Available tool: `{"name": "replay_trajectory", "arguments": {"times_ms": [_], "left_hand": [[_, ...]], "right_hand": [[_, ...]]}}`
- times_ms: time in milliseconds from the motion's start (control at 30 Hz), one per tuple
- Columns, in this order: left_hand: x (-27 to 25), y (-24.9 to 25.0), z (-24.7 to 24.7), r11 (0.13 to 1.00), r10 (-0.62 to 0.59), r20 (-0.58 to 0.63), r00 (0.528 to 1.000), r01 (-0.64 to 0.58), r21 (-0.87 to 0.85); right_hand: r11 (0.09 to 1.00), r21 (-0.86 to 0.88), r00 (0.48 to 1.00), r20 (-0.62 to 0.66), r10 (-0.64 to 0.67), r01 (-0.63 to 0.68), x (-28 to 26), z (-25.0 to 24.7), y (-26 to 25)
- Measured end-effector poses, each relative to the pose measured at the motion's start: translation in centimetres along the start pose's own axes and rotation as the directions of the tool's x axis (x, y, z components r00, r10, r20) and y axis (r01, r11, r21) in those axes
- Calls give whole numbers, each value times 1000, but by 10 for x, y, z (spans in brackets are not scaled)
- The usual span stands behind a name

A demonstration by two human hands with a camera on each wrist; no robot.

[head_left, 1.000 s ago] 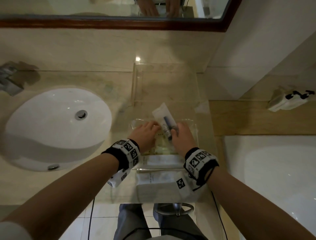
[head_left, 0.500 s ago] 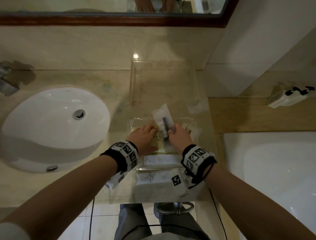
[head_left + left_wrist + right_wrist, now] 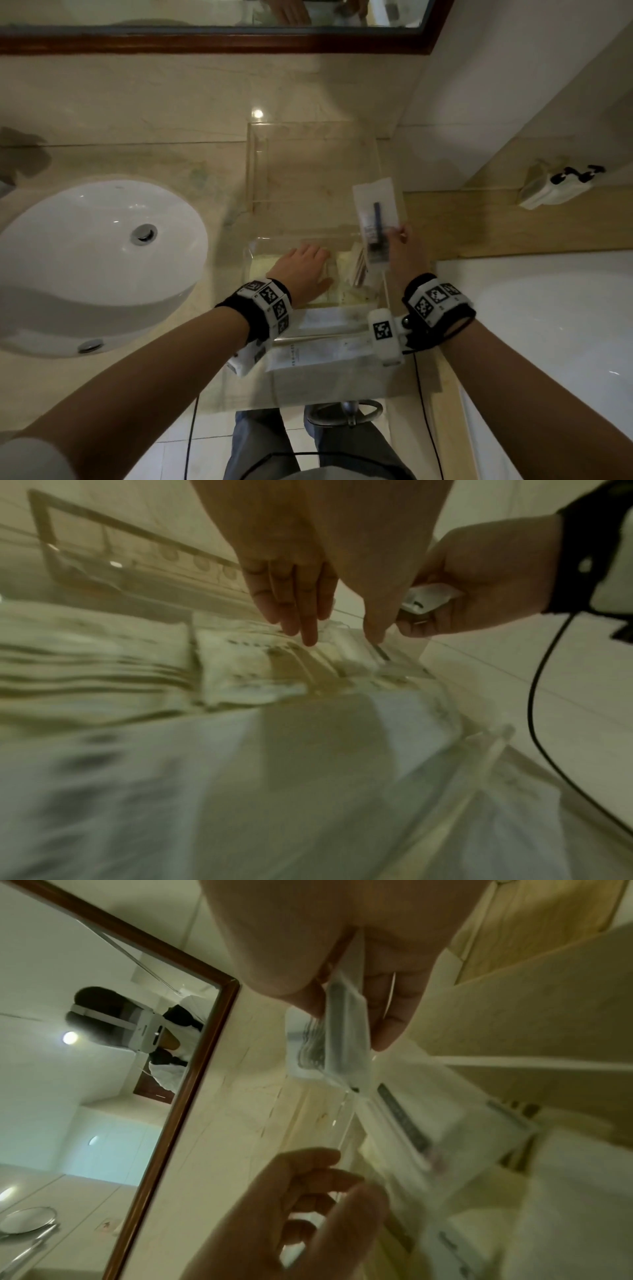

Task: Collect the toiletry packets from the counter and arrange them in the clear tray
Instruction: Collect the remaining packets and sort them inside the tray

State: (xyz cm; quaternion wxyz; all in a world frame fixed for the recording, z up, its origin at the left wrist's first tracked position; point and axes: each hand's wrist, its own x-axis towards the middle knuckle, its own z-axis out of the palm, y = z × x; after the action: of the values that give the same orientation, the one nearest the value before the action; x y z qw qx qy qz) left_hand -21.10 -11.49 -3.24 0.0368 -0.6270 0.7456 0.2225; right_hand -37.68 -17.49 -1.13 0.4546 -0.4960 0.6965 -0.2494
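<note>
The right hand (image 3: 397, 251) pinches a packet (image 3: 376, 219) upright over the right edge of the tray (image 3: 255, 192). The left hand (image 3: 303, 270), fingers straight, its grip loose, rests on packets (image 3: 346, 274) in the tray's near part, on the desk (image 3: 102, 370).

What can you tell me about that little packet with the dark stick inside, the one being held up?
The packet is a flat, whitish, translucent plastic sleeve with a dark, slim item inside and printing near its lower end. The right hand pinches its lower end, holding it upright above the right side of the clear tray. Nothing else touches it.
</note>
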Motion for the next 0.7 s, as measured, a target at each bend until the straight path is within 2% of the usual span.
{"name": "replay_trajectory", "arguments": {"times_ms": [133, 267, 367, 467, 533, 600, 700], "left_hand": [[18, 28, 0, 986, -108, 66, 992, 115, -119], [30, 43, 4, 964, -219, 141, 966, 236, -121], [34, 46, 6, 956, -227, 176, 958, 253, -145], [33, 48, 3, 935, -203, 183, 962, 246, -256], [31, 46, 0, 900, -198, 140, 970, 236, -368], [31, 39, -7, 840, -243, 100, 965, 261, -475], [30, 19, -21, 753, -363, 105, 926, 358, -552]], "right_hand": [[1000, 21, 1000, -9, 15, -14, -1, -8, 13], [998, -3, 998, -3, 65, -65, -4, -10, 27], [994, 19, 995, -7, 104, -104, -5, -12, 35], [991, 31, 991, -8, 132, -132, -5, -14, 41], [989, 51, 989, -27, 144, -142, -5, -16, 42], [985, 89, 987, -46, 155, -150, -6, -19, 41], [979, 121, 985, -44, 169, -163, -6, -22, 38]]}}
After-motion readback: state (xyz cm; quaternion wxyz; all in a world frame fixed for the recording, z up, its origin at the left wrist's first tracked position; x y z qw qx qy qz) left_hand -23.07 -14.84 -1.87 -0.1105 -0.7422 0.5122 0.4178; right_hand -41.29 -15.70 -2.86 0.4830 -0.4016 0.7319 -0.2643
